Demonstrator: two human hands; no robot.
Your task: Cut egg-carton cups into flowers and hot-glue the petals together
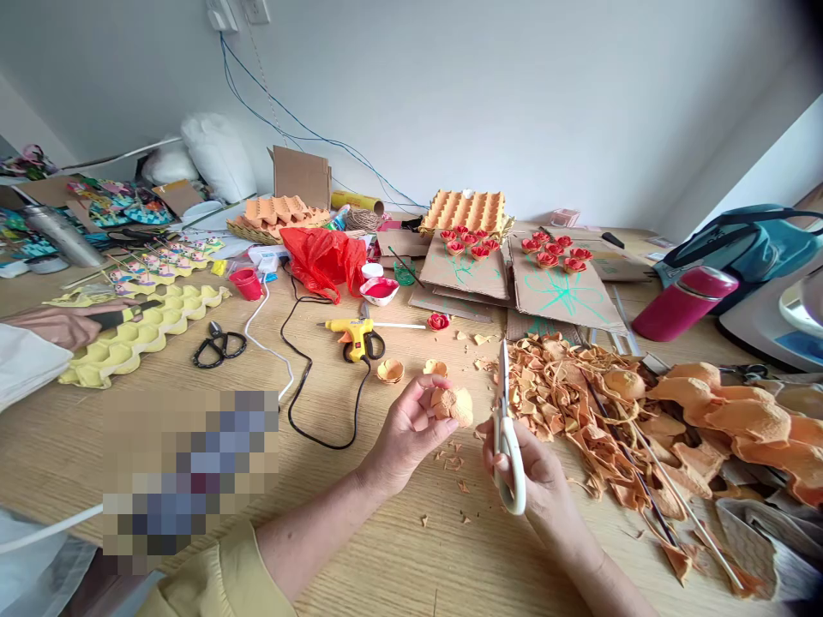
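Between the thumb and fingers of my left hand point(402, 433) is an orange egg carton cup point(453, 406), its rounded base turned toward me. My right hand point(537, 467) grips white-handled scissors point(507, 446), blades pointing up and away, apart from the cup. Just beyond my left hand stand two more cut cups, one cut cup point(390, 370) and another cup point(435, 368). Small orange scraps point(453, 458) lie beneath my hands. A yellow glue gun point(352, 331) rests behind them, with a red paper flower point(438, 321) to its right.
Orange carton trimmings point(546, 386) and egg cartons point(739, 411) heap up on the right. Red flowers stand on cardboard point(566, 296) at the back. A pink bottle point(685, 302), black scissors point(219, 344) and a yellow egg tray point(138, 338) surround the workspace. A co-worker's sleeve point(32, 351) enters from the left.
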